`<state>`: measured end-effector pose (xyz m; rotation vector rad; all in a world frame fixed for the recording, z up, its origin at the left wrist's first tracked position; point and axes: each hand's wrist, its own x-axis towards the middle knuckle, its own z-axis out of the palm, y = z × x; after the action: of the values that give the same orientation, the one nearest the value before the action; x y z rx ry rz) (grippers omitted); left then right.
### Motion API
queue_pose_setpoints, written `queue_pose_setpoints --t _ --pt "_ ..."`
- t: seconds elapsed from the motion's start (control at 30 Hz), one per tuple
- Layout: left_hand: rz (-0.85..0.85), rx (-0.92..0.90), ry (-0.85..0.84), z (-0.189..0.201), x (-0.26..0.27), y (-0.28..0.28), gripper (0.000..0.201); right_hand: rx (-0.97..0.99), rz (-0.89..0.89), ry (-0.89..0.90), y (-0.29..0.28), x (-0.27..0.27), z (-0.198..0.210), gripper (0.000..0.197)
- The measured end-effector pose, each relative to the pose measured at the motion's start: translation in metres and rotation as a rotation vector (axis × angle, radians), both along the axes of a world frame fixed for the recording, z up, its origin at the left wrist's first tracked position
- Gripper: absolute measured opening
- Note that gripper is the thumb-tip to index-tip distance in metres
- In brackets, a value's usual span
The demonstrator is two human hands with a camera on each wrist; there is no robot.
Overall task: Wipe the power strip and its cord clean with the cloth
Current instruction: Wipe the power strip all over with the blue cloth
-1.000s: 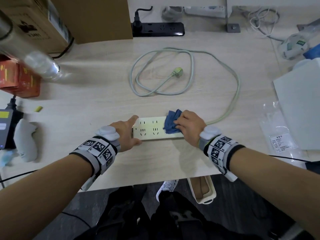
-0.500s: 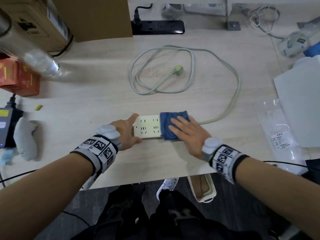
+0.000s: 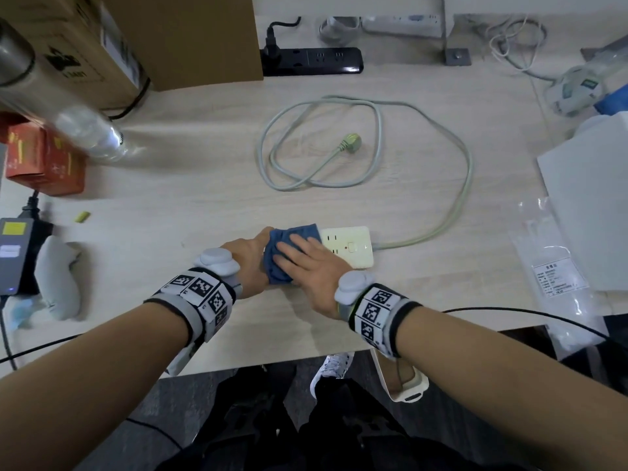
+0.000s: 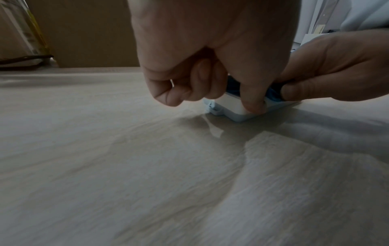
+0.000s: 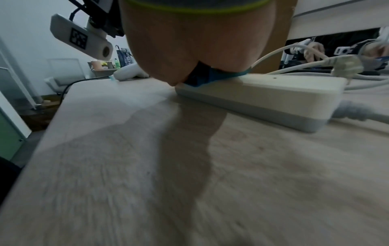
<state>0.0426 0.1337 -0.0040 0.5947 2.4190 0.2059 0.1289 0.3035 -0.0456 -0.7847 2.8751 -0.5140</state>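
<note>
A cream power strip (image 3: 350,248) lies near the table's front edge. Its grey cord (image 3: 455,205) runs right, then loops back to a plug (image 3: 351,141). My right hand (image 3: 294,254) lies flat with straight fingers on a blue cloth (image 3: 289,237), pressing it onto the strip's left half. My left hand (image 3: 256,256) grips the strip's left end. In the left wrist view the thumb (image 4: 252,101) presses the strip (image 4: 229,106) and the other fingers are curled. The right wrist view shows the cloth (image 5: 202,79) under my palm on the strip (image 5: 273,98).
A black power strip (image 3: 311,61) and a cardboard box (image 3: 170,39) stand at the back. A bottle (image 3: 78,127), an orange box (image 3: 40,161) and a grey controller (image 3: 57,277) are at the left. A white box (image 3: 591,215) and a plastic bag (image 3: 557,266) lie at the right.
My right hand flattened onto the cloth and slid it left along the strip, from the right part to the left half. The left hand stayed at the left end.
</note>
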Motion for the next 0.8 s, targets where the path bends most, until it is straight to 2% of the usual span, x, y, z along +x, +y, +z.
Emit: queue_pose_setpoints --t 0.07,0.17,0.3,0.37,0.53,0.67,0.73,0.8 --pt "0.008 -0.006 0.005 0.001 0.000 0.000 0.056 0.012 0.000 -0.007 0.018 0.003 0.004 0.065" --pt "0.003 -0.062 -0.001 0.001 -0.001 -0.001 0.075 0.045 -0.100 -0.006 0.073 0.016 0.009 0.058" --pt "-0.004 -0.063 -0.023 0.001 -0.001 -0.001 0.075 0.079 -0.114 0.009 0.131 0.036 0.010 0.062" --pt "-0.006 -0.048 -0.034 -0.001 -0.002 -0.002 0.073 0.059 -0.111 0.031 0.121 0.035 0.006 0.056" --pt "-0.004 -0.014 -0.022 -0.004 -0.002 -0.002 0.071 -0.003 -0.015 0.069 0.050 0.016 -0.001 0.045" --pt "-0.031 0.004 0.002 -0.007 -0.003 -0.001 0.049 0.001 0.025 0.045 0.000 -0.001 -0.002 0.061" --pt "-0.038 -0.010 0.012 -0.006 -0.004 -0.001 0.046 -0.013 0.024 0.044 0.000 -0.001 0.003 0.061" --pt "-0.017 -0.033 0.006 -0.006 -0.004 -0.002 0.055 -0.043 0.014 0.055 0.021 0.003 0.005 0.059"
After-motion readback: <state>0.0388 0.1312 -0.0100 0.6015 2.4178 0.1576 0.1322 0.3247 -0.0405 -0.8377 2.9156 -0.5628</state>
